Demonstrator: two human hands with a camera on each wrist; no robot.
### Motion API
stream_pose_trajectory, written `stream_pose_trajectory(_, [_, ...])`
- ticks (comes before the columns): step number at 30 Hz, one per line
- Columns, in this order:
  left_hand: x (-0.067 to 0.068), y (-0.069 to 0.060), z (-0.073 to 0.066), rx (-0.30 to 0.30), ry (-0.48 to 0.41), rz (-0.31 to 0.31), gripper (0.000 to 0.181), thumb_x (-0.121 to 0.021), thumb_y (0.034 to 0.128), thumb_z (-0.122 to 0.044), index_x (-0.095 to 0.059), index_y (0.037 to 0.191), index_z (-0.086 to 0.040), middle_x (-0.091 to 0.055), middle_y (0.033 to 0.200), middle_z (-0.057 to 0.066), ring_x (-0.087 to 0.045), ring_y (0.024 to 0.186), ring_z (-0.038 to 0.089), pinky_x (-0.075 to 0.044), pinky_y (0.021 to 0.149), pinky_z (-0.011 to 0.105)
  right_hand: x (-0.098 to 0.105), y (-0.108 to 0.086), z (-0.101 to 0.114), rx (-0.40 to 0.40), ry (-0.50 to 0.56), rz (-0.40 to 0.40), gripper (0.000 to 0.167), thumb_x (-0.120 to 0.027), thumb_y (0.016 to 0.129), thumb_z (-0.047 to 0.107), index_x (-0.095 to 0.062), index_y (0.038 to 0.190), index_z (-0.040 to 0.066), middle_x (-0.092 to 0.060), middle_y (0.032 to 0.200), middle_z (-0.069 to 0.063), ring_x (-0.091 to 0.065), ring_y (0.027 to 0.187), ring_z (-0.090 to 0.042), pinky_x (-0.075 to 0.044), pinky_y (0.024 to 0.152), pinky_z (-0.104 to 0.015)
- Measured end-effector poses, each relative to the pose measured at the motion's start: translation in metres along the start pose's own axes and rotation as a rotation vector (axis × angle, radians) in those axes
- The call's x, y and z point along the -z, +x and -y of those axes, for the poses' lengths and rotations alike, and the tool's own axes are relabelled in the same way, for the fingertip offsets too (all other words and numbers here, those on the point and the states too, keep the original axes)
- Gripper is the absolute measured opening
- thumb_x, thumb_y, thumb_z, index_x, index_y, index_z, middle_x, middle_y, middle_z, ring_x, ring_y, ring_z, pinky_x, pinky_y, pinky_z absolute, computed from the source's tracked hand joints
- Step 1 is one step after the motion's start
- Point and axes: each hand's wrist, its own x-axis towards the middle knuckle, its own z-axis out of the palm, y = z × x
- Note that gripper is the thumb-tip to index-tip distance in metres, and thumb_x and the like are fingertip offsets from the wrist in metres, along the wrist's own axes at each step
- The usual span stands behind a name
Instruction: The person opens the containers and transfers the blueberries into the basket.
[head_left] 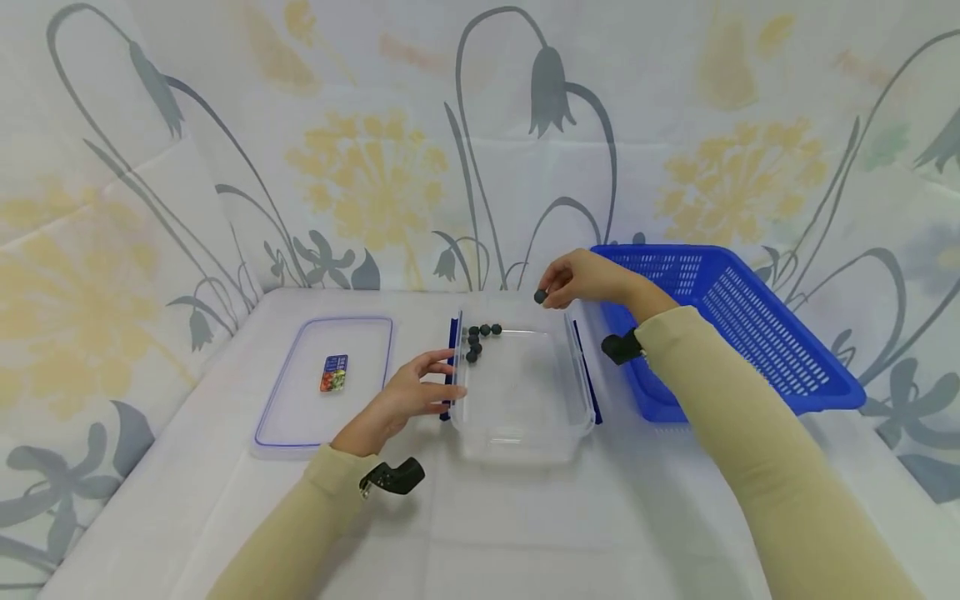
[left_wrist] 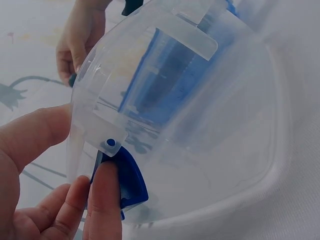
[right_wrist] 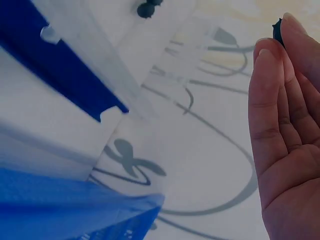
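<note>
Right hand point(head_left: 581, 279) pinching a dark ball point(head_left: 541, 297) up by the far end of the clear container point(head_left: 525, 383), and the L-shaped line of balls point(head_left: 485, 330) lies left of it, slightly nearer, while the left hand point(head_left: 405, 392) grips the container's left side

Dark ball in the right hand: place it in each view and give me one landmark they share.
Head: just right of centre, the dark ball pinched in the right hand.
Left wrist: upper left, partly visible at the left edge of the clear box.
Right wrist: upper right, partly hidden by the same hand.
Shared landmark: the clear box.
</note>
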Motion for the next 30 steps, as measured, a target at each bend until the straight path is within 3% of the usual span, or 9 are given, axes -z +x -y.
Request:
stream_pose_trajectory(11, [0.0, -0.001, 0.001, -0.001, -0.013, 0.0, 0.067, -0.073, 0.0794, -0.005, -0.043, 0.138, -0.016, -0.047, 0.123, 0.011, -0.057, 0.096, 0.024, -0.052, 0.083, 0.038, 0.029, -0.04, -0.037, -0.055, -0.05, -0.096, 0.028, -0.071, 0.083, 0.015, -0.063, 0.105, 0.0, -0.063, 0.087, -0.009, -0.059, 0.082, -0.024, -0.047, 0.084, -0.047])
stream_pose_trajectory(21, [-0.001, -0.001, -0.001, -0.003, -0.01, 0.006, 0.066, -0.074, 0.0795, -0.006, -0.044, 0.138, -0.017, -0.047, 0.125, 0.011, -0.057, 0.098, 0.024, -0.053, 0.082, 0.037, 0.052, -0.075, -0.084, -0.088, -0.117, -0.117, 0.032, -0.069, 0.085, 0.016, -0.059, 0.108, -0.003, -0.063, 0.087, -0.008, -0.059, 0.085, -0.028, -0.047, 0.081, -0.047])
stream_pose_trajectory(30, [0.0, -0.001, 0.0, -0.013, -0.009, 0.003, 0.067, -0.074, 0.0797, -0.007, -0.043, 0.138, -0.017, -0.047, 0.126, 0.011, -0.057, 0.097, 0.023, -0.053, 0.081, 0.037, 0.063, -0.1, -0.122, -0.151, -0.126, -0.133, 0.033, -0.069, 0.085, 0.014, -0.057, 0.108, -0.007, -0.064, 0.085, -0.009, -0.06, 0.078, -0.021, -0.049, 0.079, -0.046])
